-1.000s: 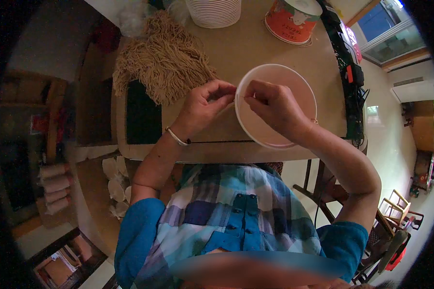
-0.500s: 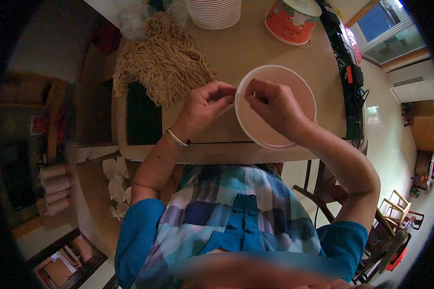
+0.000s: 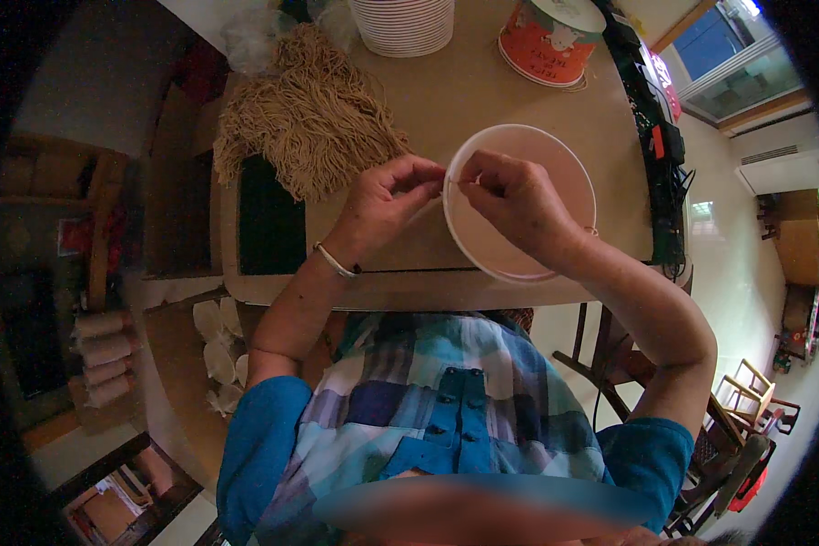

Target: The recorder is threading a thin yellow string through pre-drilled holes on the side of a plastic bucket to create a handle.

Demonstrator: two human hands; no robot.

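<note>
A white round paper tub [image 3: 562,171] stands near the table's front edge, its open mouth facing up. My left hand [image 3: 379,202] is outside the tub's left rim, with thumb and forefinger pinched together right against it. Over the mouth, my right hand [image 3: 523,202] bends its fingers into a pinch at the inner side of the same rim. Whatever is between the fingertips of either hand is too small or hidden to make out. A bit of tan cord shows at the tub's right rim, beside my right wrist. Left of the tub lies a heap of tan cords [image 3: 309,123].
A stack of white tubs [image 3: 403,27] stands at the far side, with a printed red tub [image 3: 548,47] to its right. Clear plastic bags [image 3: 253,41] lie behind the cords. A dark green patch [image 3: 271,218] shows at left. Black cables and a red plug [image 3: 670,142] line the right edge.
My right fingertips have shifted slightly left, closer to the tub's rim. My left hand stays in place, and the tub has hardly moved.
</note>
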